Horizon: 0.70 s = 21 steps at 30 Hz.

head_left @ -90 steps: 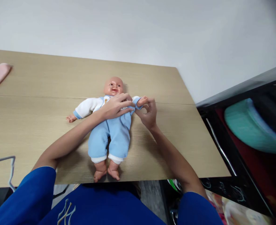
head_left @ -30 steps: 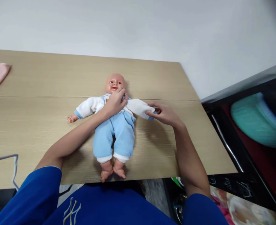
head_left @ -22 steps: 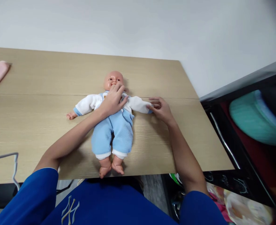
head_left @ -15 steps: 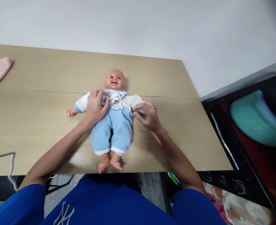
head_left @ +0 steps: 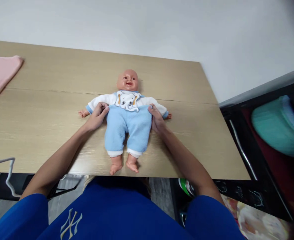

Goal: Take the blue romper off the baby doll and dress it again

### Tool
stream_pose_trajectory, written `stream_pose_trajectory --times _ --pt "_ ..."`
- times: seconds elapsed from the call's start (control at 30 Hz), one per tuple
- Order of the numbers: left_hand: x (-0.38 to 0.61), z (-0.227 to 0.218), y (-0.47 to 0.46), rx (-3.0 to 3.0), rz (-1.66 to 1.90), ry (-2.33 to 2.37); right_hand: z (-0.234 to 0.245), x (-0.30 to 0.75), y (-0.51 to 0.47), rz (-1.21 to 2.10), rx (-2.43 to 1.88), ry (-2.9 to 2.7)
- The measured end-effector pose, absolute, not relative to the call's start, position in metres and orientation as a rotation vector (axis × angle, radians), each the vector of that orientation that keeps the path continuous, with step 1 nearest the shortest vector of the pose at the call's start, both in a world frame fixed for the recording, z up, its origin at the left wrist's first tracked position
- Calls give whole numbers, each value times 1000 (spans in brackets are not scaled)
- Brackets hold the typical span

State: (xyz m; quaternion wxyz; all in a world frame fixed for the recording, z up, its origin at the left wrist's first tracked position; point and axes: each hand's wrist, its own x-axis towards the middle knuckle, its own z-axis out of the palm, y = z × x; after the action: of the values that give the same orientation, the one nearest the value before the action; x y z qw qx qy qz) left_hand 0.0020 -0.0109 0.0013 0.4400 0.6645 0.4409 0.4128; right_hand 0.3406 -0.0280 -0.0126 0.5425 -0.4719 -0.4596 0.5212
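A baby doll (head_left: 127, 80) lies on its back on the wooden table, its feet toward me and its arms spread. It wears a white top (head_left: 128, 101) with an elephant face on the chest and light blue fleece pants (head_left: 127, 126) with white cuffs. My left hand (head_left: 98, 115) pinches the pants' waist at the doll's side on the left. On the opposite side my right hand (head_left: 157, 119) grips the same waistband, thumb on top. Between the two hands the waistband is pulled wide and straight.
Pink cloth (head_left: 2, 75) lies at the table's left. A white cable (head_left: 10, 170) hangs by the front left edge. Right of the table (head_left: 194, 146) stands a dark shelf with a teal basin (head_left: 279, 126). A pale wall rises behind.
Both hands have moved from over the doll's belly and side onto the pants' waist and taken hold. The waistband is now spread wider and the elephant face lies flatter.
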Motion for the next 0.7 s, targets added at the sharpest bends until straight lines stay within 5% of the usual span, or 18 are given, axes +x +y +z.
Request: stream_pose_trajectory --times 0.17,0.33,0.5,0.7 --pt "9 -6 -3 1622 1034 1080 -24 335 -30 628 -1398 -1332" --pt "6 12 -40 1883 1041 1332 19 328 -92 178 -1451 -1603" --pt "3 38 -154 1999 876 1409 56 303 -197 433 -1234 -2242" --pt "1 24 -248 2102 698 1207 27 278 -245 521 -1214 -2340"
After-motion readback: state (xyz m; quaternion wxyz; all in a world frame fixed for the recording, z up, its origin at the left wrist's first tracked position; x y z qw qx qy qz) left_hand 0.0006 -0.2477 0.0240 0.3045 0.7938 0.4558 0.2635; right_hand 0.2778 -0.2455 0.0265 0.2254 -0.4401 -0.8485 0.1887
